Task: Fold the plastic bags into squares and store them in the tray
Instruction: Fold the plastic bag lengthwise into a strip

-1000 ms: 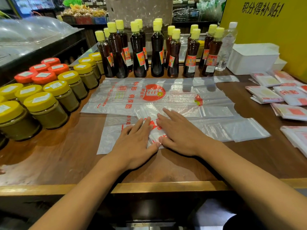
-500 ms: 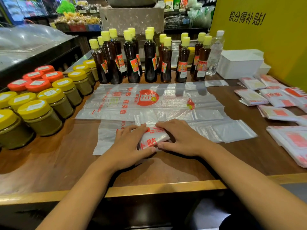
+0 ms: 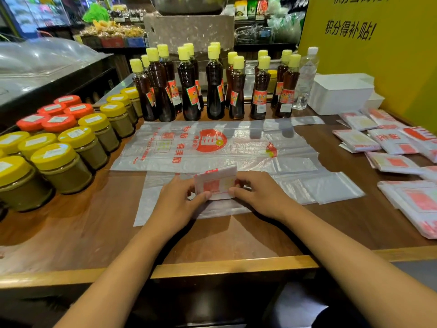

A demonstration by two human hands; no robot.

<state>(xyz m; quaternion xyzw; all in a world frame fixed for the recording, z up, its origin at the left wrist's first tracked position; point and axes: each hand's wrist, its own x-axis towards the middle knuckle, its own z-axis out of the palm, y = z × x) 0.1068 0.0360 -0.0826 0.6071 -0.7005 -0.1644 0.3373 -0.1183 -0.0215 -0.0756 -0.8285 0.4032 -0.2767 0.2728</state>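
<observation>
While tilted up off the table (image 3: pixel 71 233), folded bag (image 3: pixel 216 183) between both hands' fingers (image 3: pixel 203 195).

yellow wall sign (image 3: pixel 350 30) reads 积分得补贴!; flat bag (image 3: pixel 189 147) reads 补贴 有奖励

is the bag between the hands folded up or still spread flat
Folded. The bag is a small thick square pinched between the left hand and right hand.
</observation>
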